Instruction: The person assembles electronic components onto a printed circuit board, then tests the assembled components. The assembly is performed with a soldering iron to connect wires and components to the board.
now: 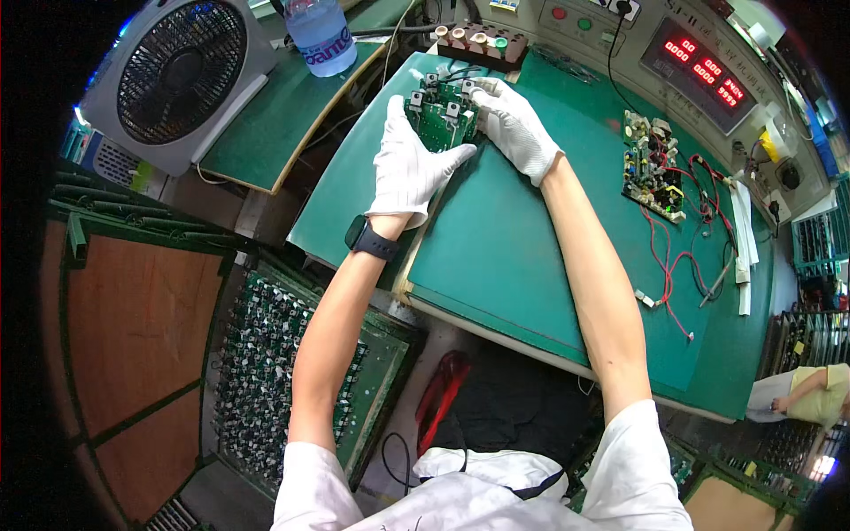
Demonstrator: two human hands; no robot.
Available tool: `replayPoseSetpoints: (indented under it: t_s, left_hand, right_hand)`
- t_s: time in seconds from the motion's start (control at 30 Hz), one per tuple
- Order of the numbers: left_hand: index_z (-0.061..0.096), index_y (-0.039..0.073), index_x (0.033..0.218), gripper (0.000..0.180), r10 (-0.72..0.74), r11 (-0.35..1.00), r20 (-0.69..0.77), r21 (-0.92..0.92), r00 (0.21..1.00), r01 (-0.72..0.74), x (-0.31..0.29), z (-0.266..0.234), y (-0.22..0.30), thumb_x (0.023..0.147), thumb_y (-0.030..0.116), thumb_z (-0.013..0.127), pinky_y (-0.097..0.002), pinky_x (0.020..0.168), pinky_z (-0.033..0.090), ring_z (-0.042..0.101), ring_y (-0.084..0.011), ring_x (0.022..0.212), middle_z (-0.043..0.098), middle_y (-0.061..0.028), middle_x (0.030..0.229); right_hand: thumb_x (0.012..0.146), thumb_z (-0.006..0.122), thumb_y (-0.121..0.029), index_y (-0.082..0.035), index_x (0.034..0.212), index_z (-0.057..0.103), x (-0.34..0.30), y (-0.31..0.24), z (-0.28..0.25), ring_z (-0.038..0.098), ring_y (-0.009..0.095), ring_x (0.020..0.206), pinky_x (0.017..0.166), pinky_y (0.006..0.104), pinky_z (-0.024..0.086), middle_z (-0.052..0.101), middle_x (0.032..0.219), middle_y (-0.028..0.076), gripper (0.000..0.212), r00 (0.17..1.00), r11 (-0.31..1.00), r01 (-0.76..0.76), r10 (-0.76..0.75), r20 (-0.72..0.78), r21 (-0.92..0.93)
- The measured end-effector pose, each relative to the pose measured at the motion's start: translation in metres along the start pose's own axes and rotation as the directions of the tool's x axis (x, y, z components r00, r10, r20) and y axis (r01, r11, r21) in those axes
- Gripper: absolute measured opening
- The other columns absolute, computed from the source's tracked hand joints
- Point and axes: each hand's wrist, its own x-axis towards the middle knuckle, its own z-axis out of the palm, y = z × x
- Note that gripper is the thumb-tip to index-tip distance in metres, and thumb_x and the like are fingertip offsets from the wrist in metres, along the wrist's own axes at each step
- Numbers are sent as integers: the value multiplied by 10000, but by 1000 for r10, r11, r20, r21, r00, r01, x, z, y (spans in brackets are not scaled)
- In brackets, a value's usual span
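two white-gloved hands meet, in the head view, over one green circuit board [436, 126] at the far left part of the green tabletop [509, 257]. the left hand [409, 168] takes the board's left and near side, its grip spread wide, fingers along the left edge and thumb stretched out to the right below the near edge. the right hand [516, 126] comes in from the right with a narrower grip, fingers bent around the right edge and far right corner. the board therefore lies between the two grips, far and slightly right of the left palm, and directly left of the right hand; both touch it, so neither is clearly nearer. its face with the square metal-topped parts is turned up. gloves cover the edges, so its long axis cannot be told, nor whether it rests on the tabletop or is held just above.

just beyond the board, toward far right, stands a brown terminal block [482, 50] with round knobs; dark leads [460, 71] run near the board's far edge, though their ends are unclear. well apart at right lies a second board [653, 168] with red wires [660, 257] trailing near.
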Motion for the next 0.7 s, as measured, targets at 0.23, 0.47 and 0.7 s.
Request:
replayPoseSetpoints:
  t_s: [0.23, 0.47, 0.7]
  left_hand:
    - [279, -71, 1531, 1206, 96, 994, -111, -45, 989, -101, 17, 1, -10, 665, 440, 944, -430, 1116, 450, 527, -394, 1324, 489, -275, 1452]
    - [250, -50, 1549, 1211, 130, 990, -46, -48, 990, -132, 22, 9, -26, 687, 469, 923, -447, 1121, 446, 494, -405, 1351, 466, -292, 1459]
    - [246, -49, 1549, 1225, 134, 989, -50, -54, 990, -137, 19, 10, -24, 680, 478, 930, -446, 1120, 446, 500, -405, 1348, 465, -289, 1464]
  right_hand:
    - [1002, 623, -168, -18, 1299, 577, 6, 10, 11, 605, 153, 1034, 963, 313, 485, 646, 1184, 51, 335, 995, 994, 89, -86, -53, 55]
    - [1006, 595, -134, -8, 1275, 582, 14, 7, 5, 628, 169, 1026, 961, 335, 500, 653, 1169, 62, 297, 999, 998, 51, -50, -20, 40]
    - [1007, 587, -151, -51, 1263, 593, 20, 2, -1, 635, 180, 1063, 992, 368, 489, 661, 1185, 51, 275, 998, 998, 45, -47, 50, 43]
